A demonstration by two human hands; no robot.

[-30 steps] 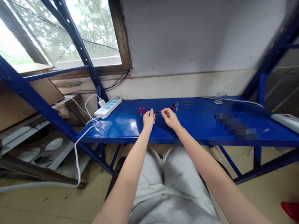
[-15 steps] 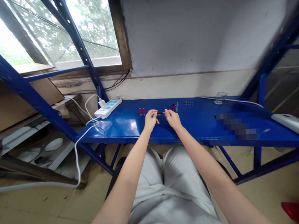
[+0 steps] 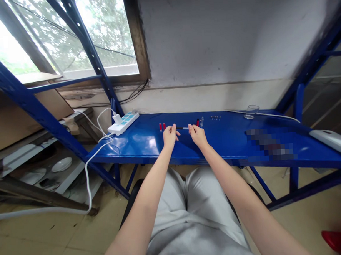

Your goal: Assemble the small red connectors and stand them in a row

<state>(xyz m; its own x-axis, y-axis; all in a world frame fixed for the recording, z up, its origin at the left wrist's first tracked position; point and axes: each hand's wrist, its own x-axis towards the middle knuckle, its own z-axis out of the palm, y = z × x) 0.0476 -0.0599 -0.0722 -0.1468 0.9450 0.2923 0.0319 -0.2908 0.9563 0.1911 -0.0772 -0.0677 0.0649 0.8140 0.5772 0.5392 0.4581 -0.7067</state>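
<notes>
A slim pen (image 3: 183,128), dark on its left part and clear on its right, spans the gap between my two hands above the blue table (image 3: 137,147). My left hand (image 3: 169,136) pinches the dark end. The clear end is pinched by the fingers of my right hand (image 3: 198,135). Two small red pieces (image 3: 162,127) stand just beyond my left hand. Past my right hand are a red-and-black piece (image 3: 198,122) and clear pieces (image 3: 201,121). Farther back, several tiny pieces (image 3: 215,118) sit in a row.
On the left of the table lies a white power strip (image 3: 123,123) with a plug and cable. A glass (image 3: 251,111) stands at the back right. Nearer on the right are a blurred-out dark object (image 3: 271,143) and a white object (image 3: 333,141). Blue posts rise at both sides.
My left hand has shifted slightly left, and more of the pen shows between the hands. My right hand has hardly moved.
</notes>
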